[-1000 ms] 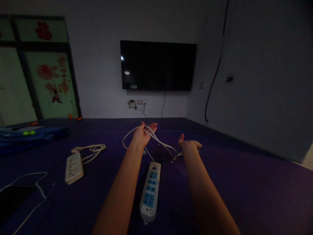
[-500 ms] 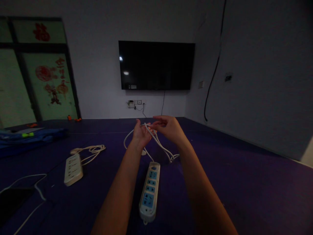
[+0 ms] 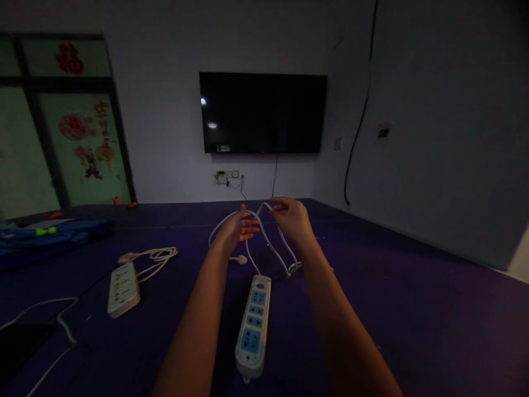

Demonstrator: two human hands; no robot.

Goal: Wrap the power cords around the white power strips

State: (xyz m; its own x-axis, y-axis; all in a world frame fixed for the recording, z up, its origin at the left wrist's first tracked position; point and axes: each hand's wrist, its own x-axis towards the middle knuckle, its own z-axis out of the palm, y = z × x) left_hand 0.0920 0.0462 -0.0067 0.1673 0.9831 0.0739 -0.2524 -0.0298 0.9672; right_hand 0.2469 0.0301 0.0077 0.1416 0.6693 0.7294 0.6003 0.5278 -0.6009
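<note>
A white power strip with blue sockets lies on the purple floor mat between my forearms. Its white cord loops up from the strip into my hands. My right hand is closed in a pinch on the top of the cord loop, held above the mat. My left hand is beside it with fingers stretched out, the cord running past its palm. The cord's plug hangs below my left hand.
A second white power strip with a coiled cord lies to the left. A thin white cable and a dark flat thing sit at the lower left. Blue fabric lies far left. A wall-mounted TV faces me.
My right hand came in from the right to the left hand, took the cord and lifted a loop of it. My left hand opened its fingers.
</note>
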